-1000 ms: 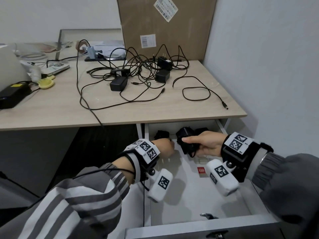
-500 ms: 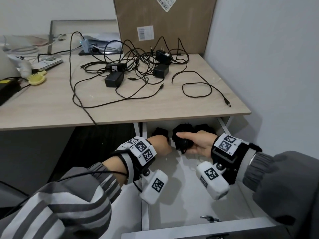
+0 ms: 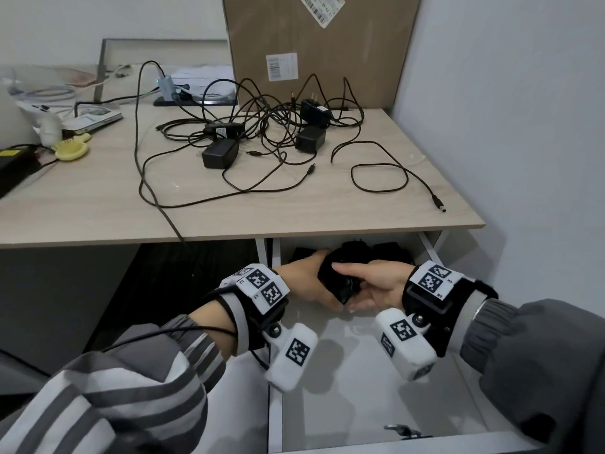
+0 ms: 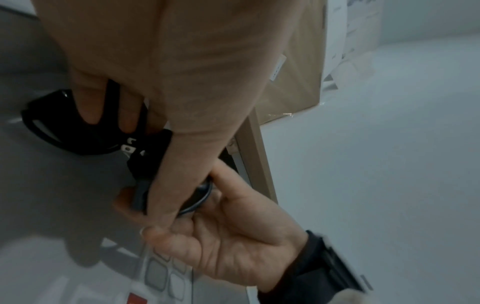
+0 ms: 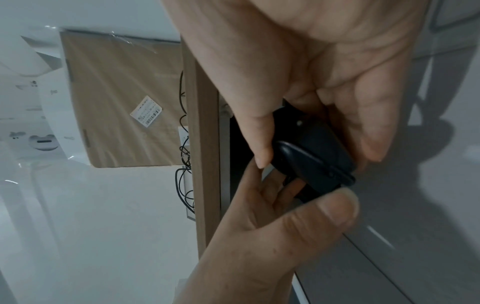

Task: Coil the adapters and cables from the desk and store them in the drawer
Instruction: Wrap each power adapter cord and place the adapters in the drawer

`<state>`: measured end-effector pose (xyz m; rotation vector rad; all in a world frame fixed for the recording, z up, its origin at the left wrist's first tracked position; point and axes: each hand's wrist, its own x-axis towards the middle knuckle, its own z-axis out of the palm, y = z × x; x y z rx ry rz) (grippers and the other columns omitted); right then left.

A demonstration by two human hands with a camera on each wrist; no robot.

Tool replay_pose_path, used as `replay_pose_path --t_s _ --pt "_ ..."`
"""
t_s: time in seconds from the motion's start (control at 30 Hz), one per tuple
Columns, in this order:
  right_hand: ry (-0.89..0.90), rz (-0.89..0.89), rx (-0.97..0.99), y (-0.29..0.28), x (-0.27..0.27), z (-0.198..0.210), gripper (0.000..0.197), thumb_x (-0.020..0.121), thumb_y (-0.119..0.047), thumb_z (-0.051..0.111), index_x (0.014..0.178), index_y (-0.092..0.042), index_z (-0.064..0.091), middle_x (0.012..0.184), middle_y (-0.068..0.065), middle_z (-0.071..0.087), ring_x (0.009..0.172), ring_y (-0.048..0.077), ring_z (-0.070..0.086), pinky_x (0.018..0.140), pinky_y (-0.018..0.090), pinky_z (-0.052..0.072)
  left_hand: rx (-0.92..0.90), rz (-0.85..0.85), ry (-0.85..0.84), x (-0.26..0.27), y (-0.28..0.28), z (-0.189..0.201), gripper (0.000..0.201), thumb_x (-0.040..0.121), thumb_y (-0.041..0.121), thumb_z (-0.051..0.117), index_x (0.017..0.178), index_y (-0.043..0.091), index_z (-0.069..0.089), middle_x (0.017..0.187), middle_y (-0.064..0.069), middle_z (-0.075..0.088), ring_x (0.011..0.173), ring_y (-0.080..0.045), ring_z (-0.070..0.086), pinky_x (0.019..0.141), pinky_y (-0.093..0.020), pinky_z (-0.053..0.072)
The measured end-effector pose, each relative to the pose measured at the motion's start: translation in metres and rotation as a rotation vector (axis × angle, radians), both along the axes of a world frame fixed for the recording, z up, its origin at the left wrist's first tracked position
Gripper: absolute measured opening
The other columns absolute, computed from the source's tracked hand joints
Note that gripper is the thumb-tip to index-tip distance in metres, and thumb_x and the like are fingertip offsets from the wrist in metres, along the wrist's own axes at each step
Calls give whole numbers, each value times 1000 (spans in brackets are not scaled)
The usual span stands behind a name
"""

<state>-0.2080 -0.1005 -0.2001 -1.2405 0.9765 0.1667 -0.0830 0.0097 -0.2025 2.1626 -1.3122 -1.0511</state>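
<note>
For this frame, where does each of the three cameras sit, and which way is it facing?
Head: worn on the head, looks forward and down at desk and open drawer; both wrists and sleeves show.
Left wrist: looks along the left hand into the drawer.
Right wrist: looks along the right hand.
All share the coiled adapter both hands grip.

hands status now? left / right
Left hand: closed around the coiled black adapter over the drawer.
Right hand: also gripping that adapter.

- wood-top desk [image 3: 98,204] against plain white wall [image 3: 510,109]
- cardboard box [image 3: 327,44] upright at desk's back edge
- dark floor [image 3: 196,273] under desk
</note>
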Motion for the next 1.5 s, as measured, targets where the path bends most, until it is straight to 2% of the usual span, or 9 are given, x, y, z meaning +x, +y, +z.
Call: replay_pose_path --t_s 0.17,0.47,0.63,0.8,0.87,1.13,1.3,1.43,1.5 --pt "-40 5 48 -5 -3 -1 23 91 -29 60 100 -8 60 79 10 72 65 21 70 61 29 59 -37 -37 -76 -8 -12 6 98 67 26 87 144 12 29 134 -3 52 121 -18 51 91 -26 47" --pt "-7 95 83 -13 -4 -1 37 90 -43 56 107 -10 59 89 9 70 72 19 70 69 28 58 -62 -41 -115 3 -20 6 90 69 33 84 141 14 33 127 -1 57 115 -16 54 91 -25 46" --pt "65 173 12 -21 -7 10 46 91 -45 56 117 -7 52 117 21 62 96 29 66 86 36 53 -82 -8 -268 -3 -22 7 74 69 34 83 130 15 47 120 -2 60 107 -19 58 88 -31 49" --pt "40 154 -215 -31 -13 21 30 95 -23 55 119 -4 56 99 11 64 74 18 63 52 22 49 13 -38 -361 -7 -31 9 63 68 35 83 121 14 55 110 -5 66 97 -22 63 77 -31 52" --pt "7 188 -378 -38 -15 24 27 97 -15 50 122 -9 59 107 8 63 78 13 61 42 15 41 22 -47 -376 -8 -34 8 64 66 34 84 121 14 56 108 -4 66 95 -22 63 74 -30 51" --pt "132 456 -402 -38 -13 20 50 99 -15 45 147 -21 31 107 4 57 87 12 59 53 19 40 94 -122 -482 -11 -44 5 49 74 32 75 115 13 58 104 -7 66 91 -24 64 71 -32 53" --pt "146 464 -373 -39 -11 15 48 100 -21 46 145 -21 32 101 2 54 81 9 57 56 21 39 115 -168 -549 -16 -50 6 34 86 25 65 116 11 57 97 -9 62 95 -28 64 74 -34 52" --pt "184 515 -378 -42 -12 15 45 98 -30 49 141 -24 39 130 25 52 96 17 47 62 22 38 195 -156 -594 -17 -59 -3 32 92 27 57 119 9 54 95 -4 53 83 -20 55 67 -28 42" --pt "205 538 -411 -42 -13 17 45 97 -35 49 140 -27 40 138 14 51 106 17 53 67 24 40 243 -155 -611 -19 -63 -3 25 91 28 57 110 12 56 90 -3 52 77 -19 53 63 -28 42"
